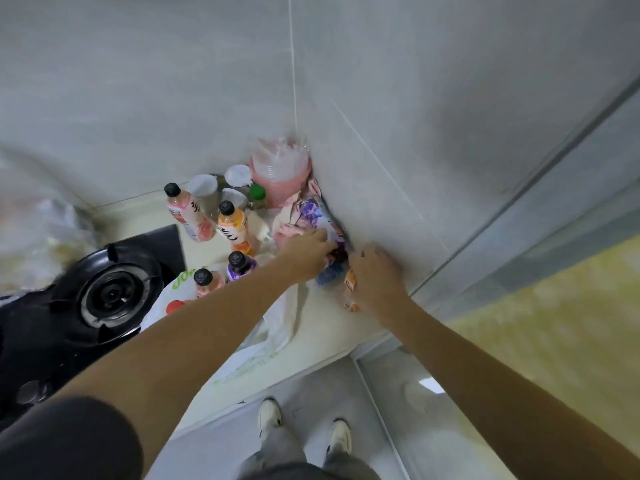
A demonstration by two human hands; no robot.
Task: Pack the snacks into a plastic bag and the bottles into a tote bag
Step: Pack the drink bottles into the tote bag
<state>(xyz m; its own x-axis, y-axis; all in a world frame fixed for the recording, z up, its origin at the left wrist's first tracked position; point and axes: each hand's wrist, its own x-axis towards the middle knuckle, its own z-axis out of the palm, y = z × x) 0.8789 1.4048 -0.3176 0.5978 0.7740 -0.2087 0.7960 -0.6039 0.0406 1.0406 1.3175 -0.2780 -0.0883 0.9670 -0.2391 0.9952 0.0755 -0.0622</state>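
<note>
A heap of snack packets [313, 213] lies against the wall at the counter's right corner. My left hand [306, 249] is closed on the packets at the heap's near end. My right hand [375, 275] rests beside it, its fingers around an orange snack packet [350, 289]; a blue packet [329, 275] lies between the hands. Several drink bottles stand to the left: a pink one [188, 211], an orange one [232, 223], a purple one [239, 266] and another pink one [204, 284]. A white bag [277, 327] lies flat under my left forearm.
A black gas stove [110, 292] fills the counter's left side. A pink plastic tub [278, 178], white-lidded jars [237, 176] and a green-capped bottle [257, 194] crowd the back corner. A crumpled clear bag [45, 233] sits far left. The counter edge [311, 362] runs just before my feet.
</note>
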